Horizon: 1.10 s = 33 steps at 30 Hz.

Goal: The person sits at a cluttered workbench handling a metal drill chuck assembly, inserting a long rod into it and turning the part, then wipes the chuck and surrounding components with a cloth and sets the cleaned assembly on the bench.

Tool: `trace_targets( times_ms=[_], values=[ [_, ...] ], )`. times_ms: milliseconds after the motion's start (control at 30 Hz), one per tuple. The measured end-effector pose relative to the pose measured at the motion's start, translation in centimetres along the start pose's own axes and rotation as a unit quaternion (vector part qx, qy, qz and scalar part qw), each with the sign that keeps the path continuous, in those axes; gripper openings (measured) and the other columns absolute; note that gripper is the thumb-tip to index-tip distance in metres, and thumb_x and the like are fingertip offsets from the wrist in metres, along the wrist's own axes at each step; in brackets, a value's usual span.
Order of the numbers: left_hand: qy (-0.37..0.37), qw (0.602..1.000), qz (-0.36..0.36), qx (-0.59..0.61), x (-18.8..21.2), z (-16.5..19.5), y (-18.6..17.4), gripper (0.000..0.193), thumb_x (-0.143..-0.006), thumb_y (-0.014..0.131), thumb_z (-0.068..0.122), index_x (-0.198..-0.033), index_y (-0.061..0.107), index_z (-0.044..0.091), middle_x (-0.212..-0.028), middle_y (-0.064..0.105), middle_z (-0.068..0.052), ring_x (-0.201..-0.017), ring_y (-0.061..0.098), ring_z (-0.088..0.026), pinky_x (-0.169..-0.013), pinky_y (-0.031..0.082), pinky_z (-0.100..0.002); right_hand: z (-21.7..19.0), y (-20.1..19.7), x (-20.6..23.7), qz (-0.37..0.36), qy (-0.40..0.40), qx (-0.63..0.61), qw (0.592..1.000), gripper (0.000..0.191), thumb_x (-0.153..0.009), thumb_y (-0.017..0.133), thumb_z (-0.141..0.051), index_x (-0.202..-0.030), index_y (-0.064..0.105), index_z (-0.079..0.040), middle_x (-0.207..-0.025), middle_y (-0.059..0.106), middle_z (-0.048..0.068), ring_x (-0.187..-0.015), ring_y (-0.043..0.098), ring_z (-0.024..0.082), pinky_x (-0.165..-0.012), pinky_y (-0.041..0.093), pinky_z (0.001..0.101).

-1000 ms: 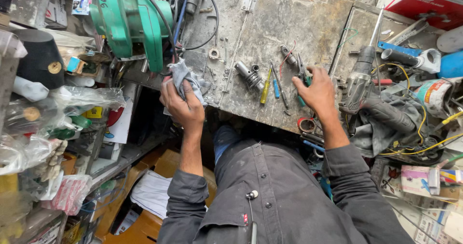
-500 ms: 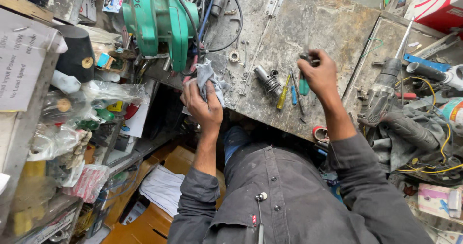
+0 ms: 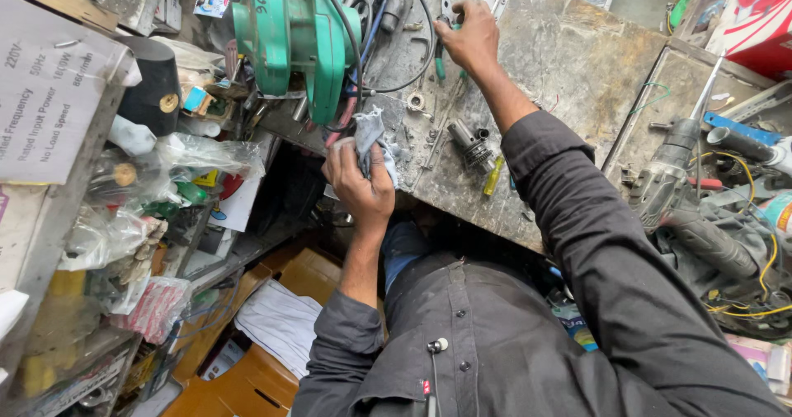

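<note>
Left hand (image 3: 360, 182) clutches a grey rag (image 3: 371, 136) at the workbench (image 3: 577, 62) edge; right hand (image 3: 472, 36) grips green-handled pliers (image 3: 443, 29) beside the green power tool (image 3: 289, 33).

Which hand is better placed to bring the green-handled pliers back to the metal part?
Right. The right hand already grips the pliers; the left hand is wrapped round a grey rag.

A repair workshop is shown. A dirty metal workbench (image 3: 577, 62) is covered with tools: a green power tool (image 3: 289, 29), a drill (image 3: 668, 178), pliers (image 3: 445, 21), and wires (image 3: 759, 285).
</note>
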<state>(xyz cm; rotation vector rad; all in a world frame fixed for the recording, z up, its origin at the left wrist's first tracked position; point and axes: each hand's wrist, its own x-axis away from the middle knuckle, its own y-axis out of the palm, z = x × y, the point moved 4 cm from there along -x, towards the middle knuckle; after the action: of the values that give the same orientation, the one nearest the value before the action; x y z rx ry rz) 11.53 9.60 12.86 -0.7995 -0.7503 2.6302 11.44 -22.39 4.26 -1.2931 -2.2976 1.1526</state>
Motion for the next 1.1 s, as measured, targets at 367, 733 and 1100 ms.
trace_targets(
  times_ms=[367, 733, 1100],
  values=[
    [0.005, 1.0, -0.014, 0.012, 0.1, 0.3, -0.1, 0.025, -0.102, 0.062, 0.025, -0.107, 0.063, 0.001, -0.109, 0.064, -0.015, -0.109, 0.059, -0.039, -0.1, 0.042, -0.05, 10.7, -10.7, 8.3, 0.009, 0.0, -0.123, 0.992, 0.028, -0.099, 0.076, -0.025, -0.114, 0.076, -0.001, -0.096, 0.077, 0.009, -0.083, 0.073, 0.014, -0.077, 0.058, 0.0289],
    [0.021, 1.0, -0.004, 0.007, 0.3, 0.9, -0.2, 0.028, -0.104, 0.061, 0.028, -0.112, 0.063, 0.001, -0.115, 0.063, -0.018, -0.115, 0.058, -0.041, -0.1, 0.041, -0.05, 14.4, -12.9, 18.4, 0.019, -0.049, 0.04, 0.998, 0.041, -0.083, 0.084, -0.02, -0.116, 0.072, 0.0, -0.101, 0.071, 0.016, -0.087, 0.07, 0.027, -0.079, 0.056, 0.0377],
    [0.003, 1.0, 0.002, 0.002, 0.3, 0.4, -0.2, 0.024, -0.102, 0.061, 0.025, -0.104, 0.061, 0.001, -0.107, 0.062, -0.016, -0.107, 0.058, -0.039, -0.097, 0.042, -0.05, 16.5, -10.8, 15.7, 0.009, 0.197, -0.29, 0.936, 0.033, -0.095, 0.079, -0.018, -0.119, 0.07, 0.002, -0.096, 0.071, 0.003, -0.08, 0.063, 0.009, -0.073, 0.053, 0.0243]
  ],
)
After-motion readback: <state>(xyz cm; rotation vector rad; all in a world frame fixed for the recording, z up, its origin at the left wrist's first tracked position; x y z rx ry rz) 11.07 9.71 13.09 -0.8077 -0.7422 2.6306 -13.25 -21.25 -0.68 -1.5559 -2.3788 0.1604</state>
